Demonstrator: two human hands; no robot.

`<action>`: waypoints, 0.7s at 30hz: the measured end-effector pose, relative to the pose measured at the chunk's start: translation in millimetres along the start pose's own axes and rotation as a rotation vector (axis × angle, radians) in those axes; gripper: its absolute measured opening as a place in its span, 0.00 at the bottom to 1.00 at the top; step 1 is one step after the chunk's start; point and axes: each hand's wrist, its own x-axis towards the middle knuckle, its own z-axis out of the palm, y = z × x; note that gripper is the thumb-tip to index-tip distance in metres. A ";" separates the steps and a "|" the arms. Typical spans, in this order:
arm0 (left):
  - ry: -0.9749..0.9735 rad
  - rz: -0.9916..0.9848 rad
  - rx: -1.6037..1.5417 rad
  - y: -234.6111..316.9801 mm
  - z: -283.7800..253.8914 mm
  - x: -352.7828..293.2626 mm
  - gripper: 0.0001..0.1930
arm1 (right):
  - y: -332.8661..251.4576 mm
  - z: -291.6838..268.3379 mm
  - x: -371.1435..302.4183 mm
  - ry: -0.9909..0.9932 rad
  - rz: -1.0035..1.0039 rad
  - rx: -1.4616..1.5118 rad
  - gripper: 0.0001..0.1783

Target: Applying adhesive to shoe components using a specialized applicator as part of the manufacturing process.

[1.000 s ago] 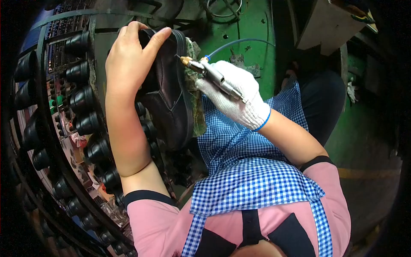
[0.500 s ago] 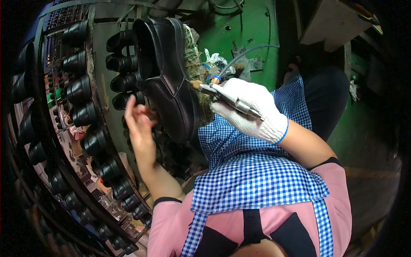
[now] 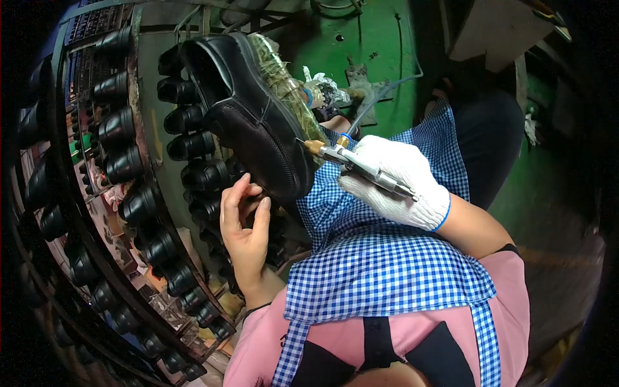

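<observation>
A black leather shoe point(image 3: 267, 132) is held up in front of me, its toe pointing down toward me and its opening at the far left. Along its right side runs a support wrapped in yellowish, stained clear film point(image 3: 276, 76). In its white knit glove, my right hand point(image 3: 403, 184) grips a small metal spray gun point(image 3: 351, 160) whose brass nozzle is close to the shoe's right edge. My bare left hand point(image 3: 247, 232) is by the toe, fingers bent and apart, holding nothing; whether the fingertips touch the leather I cannot tell.
A thin air hose point(image 3: 380, 95) curves from the spray gun over the green floor point(image 3: 367, 26). Racks of black shoes point(image 3: 122, 126) fill the left side, with more shoes point(image 3: 184, 119) just behind the held one. A crumpled foil-like wad point(image 3: 329, 87) lies beyond it.
The shoe has swung, its opening to the left and its toe toward me. My left hand has moved right and nearer to the toe. The spray gun has shifted slightly right and nearer me.
</observation>
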 end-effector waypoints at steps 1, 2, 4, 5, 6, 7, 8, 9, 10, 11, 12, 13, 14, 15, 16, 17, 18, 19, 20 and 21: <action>0.011 0.061 0.029 0.1 2.3 2.1 0.24 | -0.8 -4.3 -1.7 -0.007 0.000 0.024 0.09; 0.006 0.065 0.028 1.1 4.9 4.7 0.24 | -1.5 -8.1 -4.2 -0.001 0.002 0.022 0.09; -0.037 0.189 0.094 6.0 10.2 10.4 0.24 | -1.9 -15.2 -9.7 -0.012 0.014 -0.015 0.09; -0.021 0.200 0.098 11.1 14.5 13.0 0.23 | -0.2 -18.7 -12.4 -0.018 0.007 0.010 0.09; -0.025 0.203 0.099 15.4 15.4 15.6 0.23 | -0.7 -22.2 -13.8 -0.013 0.009 0.009 0.09; -0.053 0.258 0.154 19.4 16.0 18.2 0.22 | -2.5 -26.2 -15.0 -0.016 0.015 -0.010 0.09; -0.080 0.312 0.207 22.1 17.9 20.4 0.21 | -3.4 -29.8 -17.0 -0.020 0.022 -0.031 0.10; -0.073 0.356 0.236 23.7 20.7 23.4 0.22 | -3.1 -32.5 -19.5 -0.031 0.048 -0.050 0.10; -0.077 0.360 0.232 28.0 21.7 26.2 0.22 | -3.6 -35.0 -20.4 -0.027 0.051 -0.055 0.10; -0.078 0.435 0.339 34.8 21.6 30.0 0.24 | -4.2 -38.0 -20.9 -0.029 0.051 -0.063 0.11; -0.078 0.510 0.446 41.0 21.9 33.2 0.25 | -4.7 -40.9 -21.2 -0.032 0.051 -0.071 0.11; -0.093 0.512 0.461 45.5 23.1 35.4 0.27 | -4.8 -43.5 -21.9 -0.027 0.053 -0.073 0.11; -0.097 0.519 0.456 49.4 24.5 39.6 0.27 | -4.3 -45.5 -23.4 -0.028 0.056 -0.091 0.11; -0.114 0.582 0.509 53.5 26.2 45.3 0.26 | -4.1 -47.4 -24.7 -0.029 0.059 -0.109 0.11; -0.130 0.645 0.562 57.7 27.5 49.5 0.25 | -4.5 -49.3 -25.7 -0.023 0.062 -0.114 0.11; -0.166 0.631 0.584 63.3 26.9 51.5 0.24 | -6.0 -51.7 -25.6 -0.017 0.066 -0.127 0.12; -0.167 0.636 0.585 69.5 27.5 54.6 0.24 | -7.0 -53.5 -25.8 -0.012 0.071 -0.141 0.12; -0.193 0.663 0.619 75.8 28.9 58.2 0.25 | -7.3 -54.8 -26.4 -0.007 0.071 -0.142 0.12; -0.217 0.690 0.652 80.4 30.0 61.4 0.25 | -7.3 -56.3 -26.6 0.013 0.049 -0.150 0.12; -0.269 0.681 0.678 82.9 29.1 64.2 0.26 | -7.2 -57.5 -26.5 0.032 0.028 -0.157 0.13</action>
